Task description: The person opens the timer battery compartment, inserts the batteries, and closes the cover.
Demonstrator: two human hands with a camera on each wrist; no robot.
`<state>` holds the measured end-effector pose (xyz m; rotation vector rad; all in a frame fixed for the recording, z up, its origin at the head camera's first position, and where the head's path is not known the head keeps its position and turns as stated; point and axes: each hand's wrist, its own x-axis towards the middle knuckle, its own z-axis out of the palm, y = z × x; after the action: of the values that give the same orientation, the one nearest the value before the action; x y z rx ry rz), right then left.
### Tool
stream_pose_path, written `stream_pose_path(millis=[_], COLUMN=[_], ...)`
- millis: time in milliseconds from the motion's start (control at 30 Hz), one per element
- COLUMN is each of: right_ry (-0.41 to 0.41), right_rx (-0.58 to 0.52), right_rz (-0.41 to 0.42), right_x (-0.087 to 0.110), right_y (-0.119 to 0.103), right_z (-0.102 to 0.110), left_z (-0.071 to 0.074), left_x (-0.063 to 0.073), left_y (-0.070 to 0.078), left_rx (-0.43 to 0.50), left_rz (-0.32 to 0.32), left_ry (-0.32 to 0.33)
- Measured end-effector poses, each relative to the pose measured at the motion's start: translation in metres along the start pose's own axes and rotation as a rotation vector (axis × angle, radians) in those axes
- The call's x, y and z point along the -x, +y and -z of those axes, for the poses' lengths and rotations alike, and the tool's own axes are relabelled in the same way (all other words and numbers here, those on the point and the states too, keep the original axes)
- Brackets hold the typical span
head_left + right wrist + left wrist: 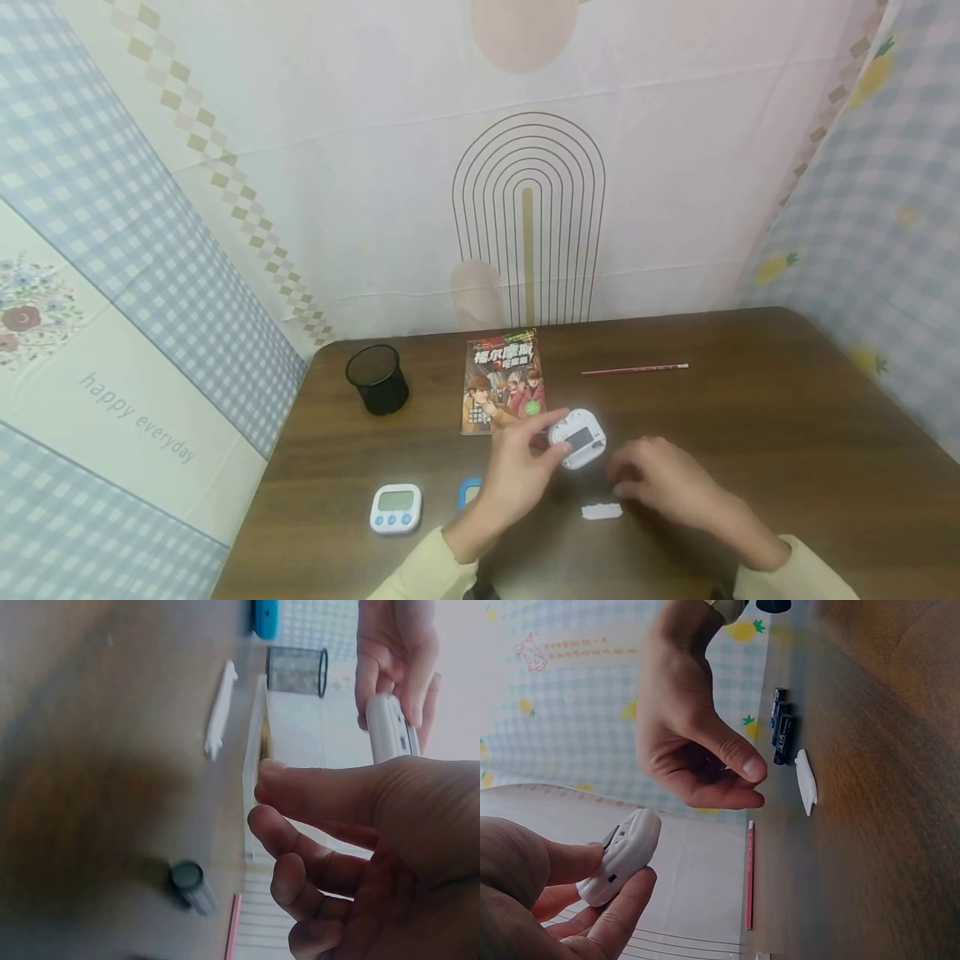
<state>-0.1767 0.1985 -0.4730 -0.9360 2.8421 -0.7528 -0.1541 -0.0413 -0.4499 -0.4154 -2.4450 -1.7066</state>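
My left hand (517,462) holds a white digital timer (588,454) between thumb and fingers, its back turned up and the battery compartment uncovered. To its right is my right hand (660,479), fingers loosely bent; no object shows between them in the right wrist view. A white battery cover (602,511) lies on the table below the timer, just left of the right hand. Dark blue batteries (781,735) lie beyond the cover in the left wrist view; the right hand hides them in the head view. One battery (193,885) shows in the right wrist view.
A white timer with blue buttons (395,509) lies at the left; a blue timer (469,490) is partly behind my left forearm. Farther back are a black mesh pen holder (384,392), a comic-style book (491,379) and a red pencil (633,369) on the brown table (787,400).
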Motion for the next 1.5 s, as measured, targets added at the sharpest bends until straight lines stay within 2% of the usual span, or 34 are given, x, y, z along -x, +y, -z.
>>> stream_pose_path(millis=[433,800,1233,1500], right_ry=[-0.074,-0.142,-0.164,-0.15], right_rx=[0.053,0.134,0.156,0.18], right_rz=[-0.15,-0.242,-0.284,-0.291], right_x=[0.002,0.006,0.005,0.005], right_y=[0.008,0.009,0.008,0.007], right_z=[0.021,0.026,0.02,0.015], left_z=[0.001,0.001,0.001,0.0], left_x=[-0.002,-0.001,0.0,0.001], left_y=[0.001,0.0,0.0,0.001], left_rx=[0.021,0.006,0.025,0.026], left_rz=[0.002,-0.007,0.0,-0.002], left_ry=[-0.01,-0.004,-0.002,-0.002])
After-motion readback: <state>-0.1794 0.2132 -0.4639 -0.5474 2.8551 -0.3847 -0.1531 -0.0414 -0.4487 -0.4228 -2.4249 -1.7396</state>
